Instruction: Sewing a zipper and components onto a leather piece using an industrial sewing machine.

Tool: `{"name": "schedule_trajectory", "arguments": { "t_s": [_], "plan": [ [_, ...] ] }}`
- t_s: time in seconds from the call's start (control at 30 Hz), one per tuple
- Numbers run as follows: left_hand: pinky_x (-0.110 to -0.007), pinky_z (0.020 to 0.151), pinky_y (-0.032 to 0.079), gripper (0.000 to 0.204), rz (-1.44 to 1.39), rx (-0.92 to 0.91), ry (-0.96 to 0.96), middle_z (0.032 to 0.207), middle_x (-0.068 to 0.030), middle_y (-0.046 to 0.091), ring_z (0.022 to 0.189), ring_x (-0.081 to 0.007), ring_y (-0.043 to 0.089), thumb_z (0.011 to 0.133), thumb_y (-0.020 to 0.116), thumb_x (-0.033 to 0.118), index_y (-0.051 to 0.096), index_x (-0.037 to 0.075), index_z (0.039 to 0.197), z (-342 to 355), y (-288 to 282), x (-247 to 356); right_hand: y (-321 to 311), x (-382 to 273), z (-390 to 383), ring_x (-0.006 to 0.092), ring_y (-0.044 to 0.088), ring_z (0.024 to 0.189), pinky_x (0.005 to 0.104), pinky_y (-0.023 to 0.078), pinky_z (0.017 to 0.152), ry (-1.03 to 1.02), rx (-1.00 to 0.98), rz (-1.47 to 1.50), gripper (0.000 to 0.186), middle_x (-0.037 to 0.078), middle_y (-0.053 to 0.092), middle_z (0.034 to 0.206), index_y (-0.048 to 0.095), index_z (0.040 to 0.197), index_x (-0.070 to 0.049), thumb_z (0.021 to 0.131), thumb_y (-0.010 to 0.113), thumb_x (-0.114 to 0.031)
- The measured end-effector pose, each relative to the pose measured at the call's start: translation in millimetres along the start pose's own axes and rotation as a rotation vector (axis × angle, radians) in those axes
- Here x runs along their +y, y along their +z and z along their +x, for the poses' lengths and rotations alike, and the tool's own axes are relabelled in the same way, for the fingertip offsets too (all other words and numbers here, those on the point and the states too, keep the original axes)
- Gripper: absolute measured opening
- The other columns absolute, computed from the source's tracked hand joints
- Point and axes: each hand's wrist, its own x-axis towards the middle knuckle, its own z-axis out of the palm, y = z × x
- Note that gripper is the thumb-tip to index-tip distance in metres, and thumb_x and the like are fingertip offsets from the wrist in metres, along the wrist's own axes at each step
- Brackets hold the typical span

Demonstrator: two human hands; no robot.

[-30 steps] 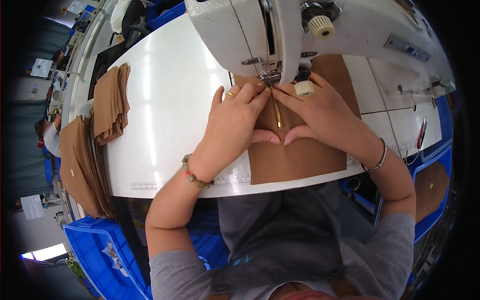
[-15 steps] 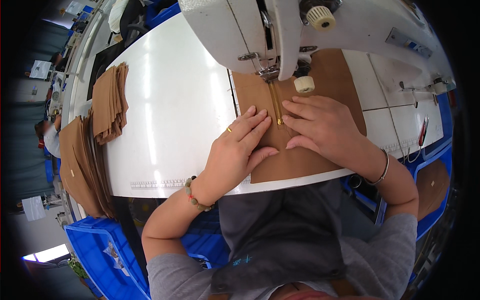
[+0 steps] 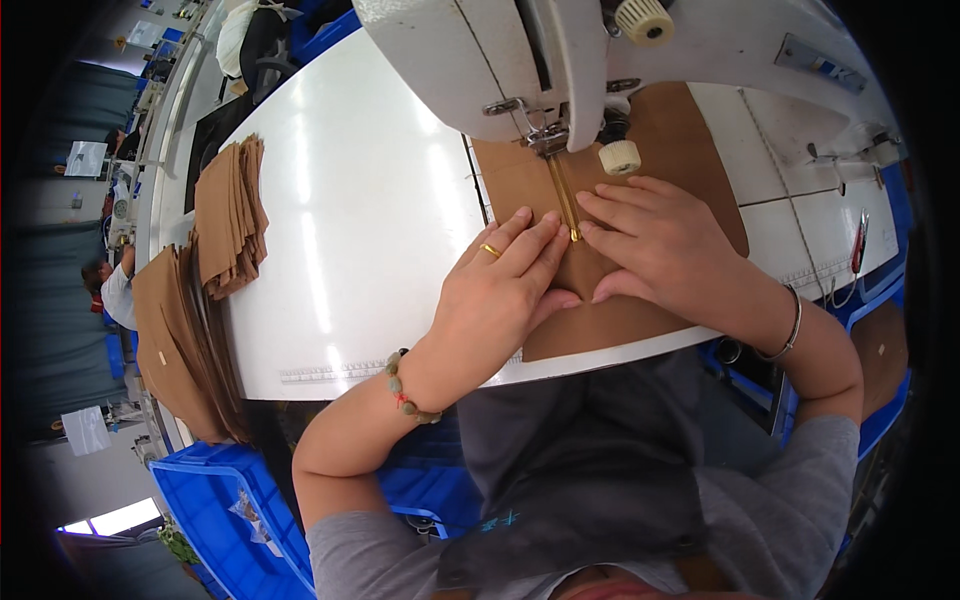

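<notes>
Brown panel [image 3: 620,325] just right of frame centre, judged light and pliant, best held either side of its zip [image 3: 566,198]; my left grip [image 3: 507,275] and right grip [image 3: 665,242] lie flat on it, clamping nothing.

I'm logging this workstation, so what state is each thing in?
Left hand: open, palm down on the brown panel
Right hand: open, palm down on the brown panel
Brown panel: spread on the table, reaching under the sewing machine
Gold zipper: lying straight; zipped or unzipped unclear
Sewing machine: upright; running or stopped unclear
Brown fabric piles: stacked, edges uneven
Blue bin: open-topped, something inside
</notes>
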Motion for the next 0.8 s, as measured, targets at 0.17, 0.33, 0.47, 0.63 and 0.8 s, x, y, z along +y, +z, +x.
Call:
{"name": "schedule_trajectory", "arguments": {
  "t_s": [0.17,0.33,0.47,0.63,0.8],
  "plan": [
    [-0.044,0.108,0.049,0.061,0.033,0.024,0.0,0.137,-0.0086,0.065,0.129,-0.0292,0.061,0.078,0.082,0.033,0.069,0.003,0.13,11,2,-12,3,8,9,0.0286,0.062,0.125,0.0432,0.046,0.109,0.038,-0.026,0.002,0.061,0.017,0.068,0.131,0.071,0.118,0.001,0.074,0.081,-0.041],
    [-0.045,0.11,0.046,0.061,0.047,0.033,-0.01,0.134,-0.0078,0.066,0.129,-0.0284,0.061,0.079,0.081,0.035,0.069,0.004,0.13,21,3,-25,5,22,21,0.0275,0.065,0.118,0.0426,0.046,0.109,0.042,-0.03,0.018,0.062,0.014,0.071,0.12,0.072,0.118,0.0,0.074,0.082,-0.043],
    [-0.045,0.109,0.047,0.058,0.061,0.055,-0.028,0.133,-0.0081,0.067,0.128,-0.029,0.061,0.082,0.079,0.035,0.069,0.005,0.131,29,6,-33,9,28,25,0.0277,0.065,0.111,0.0447,0.046,0.108,0.112,-0.026,0.049,0.058,0.012,0.07,0.108,0.073,0.114,-0.003,0.074,0.082,-0.043],
    [-0.044,0.106,0.048,0.054,0.063,0.12,-0.038,0.13,-0.0078,0.068,0.125,-0.029,0.063,0.083,0.078,0.034,0.071,0.005,0.129,33,11,-39,15,31,24,0.0286,0.063,0.116,0.0483,0.044,0.111,0.116,0.041,0.048,0.059,0.011,0.069,0.113,0.07,0.116,-0.004,0.077,0.079,-0.047],
    [-0.038,0.099,0.053,0.05,0.016,0.191,-0.007,0.119,-0.0059,0.071,0.106,-0.0274,0.068,0.081,0.08,0.031,0.073,0.004,0.122,32,12,-39,15,32,24,0.0311,0.06,0.121,0.0504,0.042,0.113,0.101,0.048,0.023,0.059,0.011,0.068,0.118,0.068,0.117,-0.003,0.084,0.072,-0.052]
  ]
}}
